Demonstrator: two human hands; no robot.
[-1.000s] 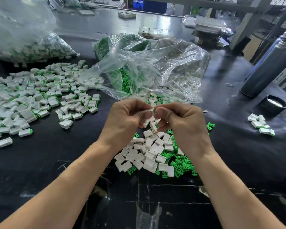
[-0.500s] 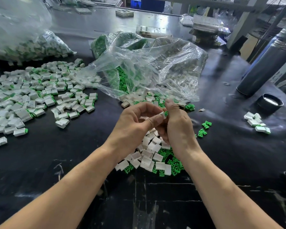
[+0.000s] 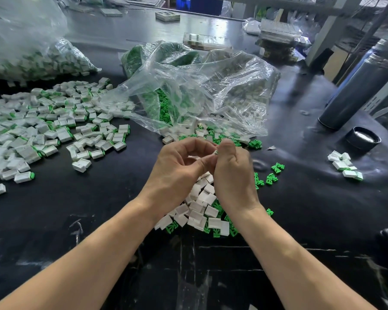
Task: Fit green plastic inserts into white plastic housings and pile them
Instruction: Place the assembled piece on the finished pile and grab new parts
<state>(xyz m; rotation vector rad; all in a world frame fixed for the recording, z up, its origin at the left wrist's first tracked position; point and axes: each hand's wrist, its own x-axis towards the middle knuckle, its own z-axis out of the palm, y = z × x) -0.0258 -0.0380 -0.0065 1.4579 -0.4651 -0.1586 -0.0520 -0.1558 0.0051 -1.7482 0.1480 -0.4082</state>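
Note:
My left hand (image 3: 177,168) and my right hand (image 3: 232,175) meet above the middle of the black table. Between their fingertips they pinch one small white housing (image 3: 215,152) with a bit of green at its end; most of it is hidden by my fingers. Below my hands lies a heap of loose white housings (image 3: 199,209) mixed with green inserts (image 3: 215,231). A wide pile of assembled white-and-green pieces (image 3: 45,126) spreads over the left side of the table.
A crumpled clear plastic bag (image 3: 199,90) holding green and white parts lies behind my hands. Another full bag (image 3: 36,57) sits at the far left. Loose green inserts (image 3: 271,173), a few assembled pieces (image 3: 345,164), a black cap (image 3: 363,137) and a dark cylinder (image 3: 356,86) are on the right.
My hands have stayed together on the small piece, shifting slightly toward the bag. My right thumb now sits on top of the piece.

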